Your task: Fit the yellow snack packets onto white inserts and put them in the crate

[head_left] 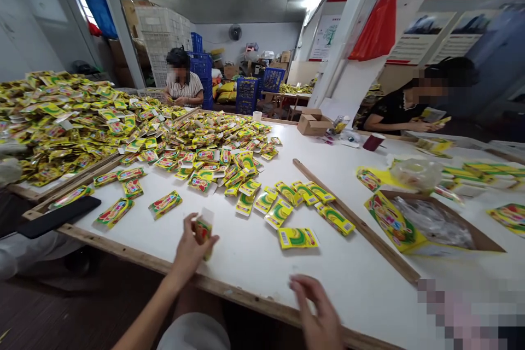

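Near the table's front edge, my left hand [192, 246] is closed around a small box [204, 228] held upright, its pale end flap raised. My right hand [318, 311] hovers over the front edge with fingers curved and apart, nothing visible in it. Nearest to it lies a single yellow and green box [298, 238]. Just behind, several similar boxes [279, 213] are spread in loose rows. Left of my left hand, a few boxes [165, 204] lie separately on the white tabletop [241, 268].
Heaps of small boxes [213, 131] cover the back and left [61, 120]. A wooden strip [356, 219] divides the table, with an open display carton [394, 224] beyond it. A dark phone [59, 217] overhangs the left edge. Two people [184, 85] sit across, one at right [394, 109] holding packs.
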A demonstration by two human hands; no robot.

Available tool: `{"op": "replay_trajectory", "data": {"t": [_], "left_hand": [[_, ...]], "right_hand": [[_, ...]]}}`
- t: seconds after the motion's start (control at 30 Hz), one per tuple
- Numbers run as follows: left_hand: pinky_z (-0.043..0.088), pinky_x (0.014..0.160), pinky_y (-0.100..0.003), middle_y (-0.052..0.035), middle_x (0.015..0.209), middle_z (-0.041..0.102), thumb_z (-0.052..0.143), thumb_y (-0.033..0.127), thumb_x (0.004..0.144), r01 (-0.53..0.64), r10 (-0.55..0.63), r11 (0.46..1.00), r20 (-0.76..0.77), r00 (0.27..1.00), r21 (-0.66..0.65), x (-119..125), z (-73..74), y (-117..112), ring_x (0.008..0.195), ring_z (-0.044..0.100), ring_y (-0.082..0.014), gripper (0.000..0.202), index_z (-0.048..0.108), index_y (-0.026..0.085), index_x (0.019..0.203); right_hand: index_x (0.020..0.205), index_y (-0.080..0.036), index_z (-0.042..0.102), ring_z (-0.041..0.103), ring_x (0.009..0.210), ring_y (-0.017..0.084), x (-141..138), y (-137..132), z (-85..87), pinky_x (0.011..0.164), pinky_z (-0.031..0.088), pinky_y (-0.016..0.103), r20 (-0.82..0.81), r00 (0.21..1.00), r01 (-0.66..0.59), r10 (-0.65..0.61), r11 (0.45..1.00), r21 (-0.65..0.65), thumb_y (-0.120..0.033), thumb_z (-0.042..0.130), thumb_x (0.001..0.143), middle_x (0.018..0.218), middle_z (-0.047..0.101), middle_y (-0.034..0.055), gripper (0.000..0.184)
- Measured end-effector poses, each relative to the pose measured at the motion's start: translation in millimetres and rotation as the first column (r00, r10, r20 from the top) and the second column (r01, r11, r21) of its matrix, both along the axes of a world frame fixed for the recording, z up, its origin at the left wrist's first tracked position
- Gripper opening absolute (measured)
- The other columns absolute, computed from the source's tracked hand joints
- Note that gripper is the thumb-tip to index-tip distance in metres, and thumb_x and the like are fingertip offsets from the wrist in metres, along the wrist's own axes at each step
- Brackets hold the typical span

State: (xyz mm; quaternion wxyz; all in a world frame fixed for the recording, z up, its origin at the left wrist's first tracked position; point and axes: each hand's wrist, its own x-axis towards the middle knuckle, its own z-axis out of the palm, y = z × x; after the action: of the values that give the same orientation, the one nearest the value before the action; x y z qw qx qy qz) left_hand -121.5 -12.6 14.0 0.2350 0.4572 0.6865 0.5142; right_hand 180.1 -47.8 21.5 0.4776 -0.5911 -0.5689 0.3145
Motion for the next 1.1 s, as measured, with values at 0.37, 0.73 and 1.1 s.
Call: {"op": "replay_trajectory", "data": {"t": [0.37, 0.73, 1.1], "left_hand": [[0.05, 0.078, -0.033, -0.0053, 0.108, 0.06, 0.073, 0.028, 0.07, 0.441, -0.445, 0.896, 0.122, 0.887, 0.06, 86, -7.2, -14, 0.087, 0.062, -0.0201, 0.061, 0.038, 0.024, 0.12], [0.05, 0.078, -0.03, -0.0054, 0.09, 0.069, 0.056, 0.032, 0.086, 0.539, -0.549, 0.835, 0.234, 0.802, 0.113, 89, 2.7, -7, 0.086, 0.064, -0.0217, 0.017, 0.062, 0.018, 0.094], [0.049, 0.09, -0.035, -0.0087, 0.103, 0.068, 0.056, 0.031, 0.087, 0.481, -0.512, 0.856, 0.19, 0.837, 0.187, 90, 7.9, -7, 0.101, 0.062, -0.0235, 0.018, 0.068, 0.019, 0.093]], "right_hand": [[0.102, -0.02, 0.058, 0.067, 0.077, 0.018, -70, 31, 2.6, 0.071, 0.054, 0.027, -0.221, 0.939, -0.253, 0.264, 0.964, 0.078, -0.031, 0.059, 0.085, 0.092, 0.068, 0.0049, 0.02], [0.081, -0.019, 0.066, 0.065, 0.081, 0.021, -60, 54, -1.4, 0.075, 0.051, 0.029, -0.126, 0.948, -0.281, 0.294, 0.953, 0.109, -0.032, 0.06, 0.083, 0.084, 0.07, 0.0043, 0.014], [0.09, -0.02, 0.07, 0.064, 0.093, 0.022, -61, 44, 4.1, 0.079, 0.052, 0.03, -0.12, 0.936, -0.306, 0.33, 0.935, 0.178, -0.028, 0.061, 0.084, 0.096, 0.069, 0.0068, 0.013]]}}
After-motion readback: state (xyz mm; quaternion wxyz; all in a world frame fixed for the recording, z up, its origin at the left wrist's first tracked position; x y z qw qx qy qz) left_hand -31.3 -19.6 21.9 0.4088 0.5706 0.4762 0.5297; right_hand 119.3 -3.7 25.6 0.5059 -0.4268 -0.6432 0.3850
